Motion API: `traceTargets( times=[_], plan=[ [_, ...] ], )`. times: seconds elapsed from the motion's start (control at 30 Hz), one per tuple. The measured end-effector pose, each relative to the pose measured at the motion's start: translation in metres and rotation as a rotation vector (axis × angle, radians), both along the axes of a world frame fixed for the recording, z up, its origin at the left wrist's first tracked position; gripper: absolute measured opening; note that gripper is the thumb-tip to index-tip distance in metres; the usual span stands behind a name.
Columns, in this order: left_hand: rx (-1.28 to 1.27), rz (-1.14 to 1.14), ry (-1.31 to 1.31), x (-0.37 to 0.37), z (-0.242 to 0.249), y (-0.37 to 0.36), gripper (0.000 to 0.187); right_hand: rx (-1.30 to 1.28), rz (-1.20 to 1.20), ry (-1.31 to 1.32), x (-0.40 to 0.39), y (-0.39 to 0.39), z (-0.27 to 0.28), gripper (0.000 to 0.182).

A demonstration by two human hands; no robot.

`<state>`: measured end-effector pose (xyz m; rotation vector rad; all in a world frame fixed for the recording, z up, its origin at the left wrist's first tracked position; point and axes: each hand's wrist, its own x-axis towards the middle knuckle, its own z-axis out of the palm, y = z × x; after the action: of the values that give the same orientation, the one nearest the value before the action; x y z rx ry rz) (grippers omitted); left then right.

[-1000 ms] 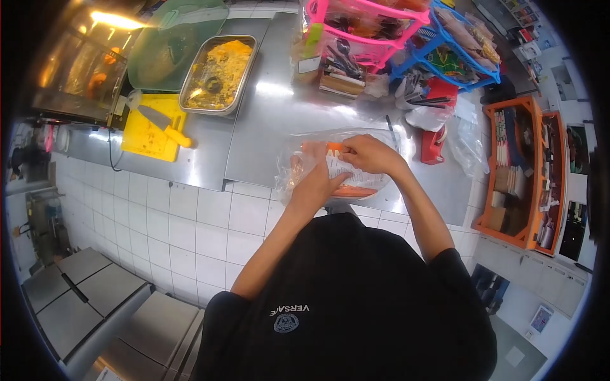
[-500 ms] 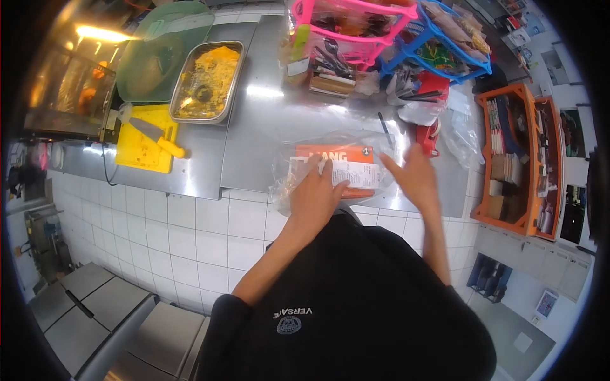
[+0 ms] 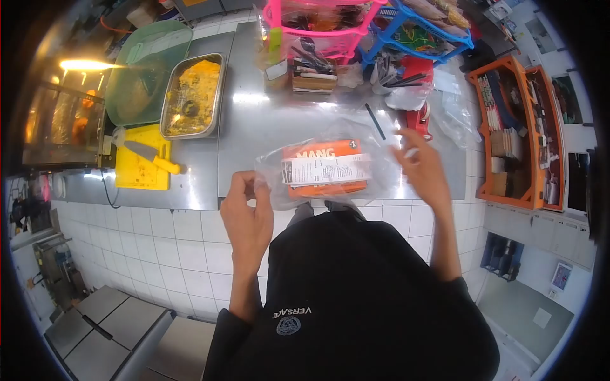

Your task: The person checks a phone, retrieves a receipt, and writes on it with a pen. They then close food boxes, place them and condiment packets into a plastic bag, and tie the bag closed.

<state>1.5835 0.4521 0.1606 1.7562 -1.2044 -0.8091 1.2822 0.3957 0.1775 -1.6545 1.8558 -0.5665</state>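
Note:
An orange box (image 3: 325, 189) printed with "MANG" lies on the steel table inside a clear plastic bag (image 3: 270, 162). Across its top runs a white printed receipt (image 3: 327, 169). My left hand (image 3: 248, 213) is at the bag's left edge, with thumb and curled fingers pinching the plastic. Past the bag's right end, my right hand (image 3: 420, 168) hovers with its fingers apart. A dark, thin stick-like piece (image 3: 375, 122) rests on the table behind the bag, to the left of a red tape dispenser (image 3: 419, 122).
Pink (image 3: 318, 32) and blue racks (image 3: 419, 32) stand at the back with packets and utensils. On the left are a metal tray of yellow food (image 3: 220, 95), a knife (image 3: 143, 150) on a yellow cutting board (image 3: 136, 178), and a lit glass cabinet (image 3: 63, 120). An orange shelf (image 3: 508, 133) is at right.
My left hand has moved off the receipt to the bag's left edge. The receipt and box now show fully. My right hand stays near the bag's right end.

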Motion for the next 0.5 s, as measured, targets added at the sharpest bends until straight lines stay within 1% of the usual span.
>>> traceTargets(
  times=[0.03, 0.1, 0.13, 0.17, 0.23, 0.27, 0.3, 0.37, 0.4, 0.47, 0.5],
  plan=[
    [-0.048, -0.025, -0.022, -0.005, -0.001, 0.001, 0.011, -0.05, 0.11, 0.164, 0.014, -0.003, -0.01, 0.041],
    [-0.145, -0.08, -0.08, -0.012, 0.0, 0.001, 0.011, 0.153, 0.1, 0.239, 0.024, 0.0, -0.022, 0.051],
    [-0.14, -0.094, -0.078, -0.014, 0.0, 0.003, 0.014, 0.242, 0.1, 0.28, 0.029, -0.005, -0.024, 0.057],
    [-0.129, -0.094, 0.061, -0.015, -0.005, 0.001, 0.016, 0.102, 0.111, 0.244, 0.034, -0.006, -0.022, 0.057],
    [-0.074, -0.105, 0.34, -0.018, -0.015, 0.008, 0.019, -0.136, 0.124, 0.159, 0.046, 0.017, -0.017, 0.057],
    [-0.068, -0.087, 0.535, -0.023, -0.011, 0.008, 0.024, -0.123, 0.189, 0.16, 0.059, 0.019, -0.013, 0.054],
    [-0.074, -0.088, 0.582, -0.027, -0.009, 0.008, 0.024, -0.136, 0.253, 0.251, 0.067, 0.018, -0.022, 0.051],
    [-0.086, -0.1, 0.668, -0.029, -0.008, 0.009, 0.024, -0.164, 0.372, 0.424, 0.076, 0.014, -0.059, 0.046],
    [-0.098, -0.123, 0.59, -0.028, -0.007, 0.011, 0.025, -0.192, 0.394, 0.463, 0.072, 0.012, -0.07, 0.031],
    [-0.136, -0.152, 0.436, -0.026, -0.005, 0.015, 0.028, -0.195, 0.218, -0.006, 0.054, 0.01, -0.052, 0.023],
    [-0.153, -0.112, 0.4, -0.026, -0.006, 0.016, 0.026, -0.183, 0.133, -0.239, 0.043, 0.011, -0.041, 0.02]
  ],
)
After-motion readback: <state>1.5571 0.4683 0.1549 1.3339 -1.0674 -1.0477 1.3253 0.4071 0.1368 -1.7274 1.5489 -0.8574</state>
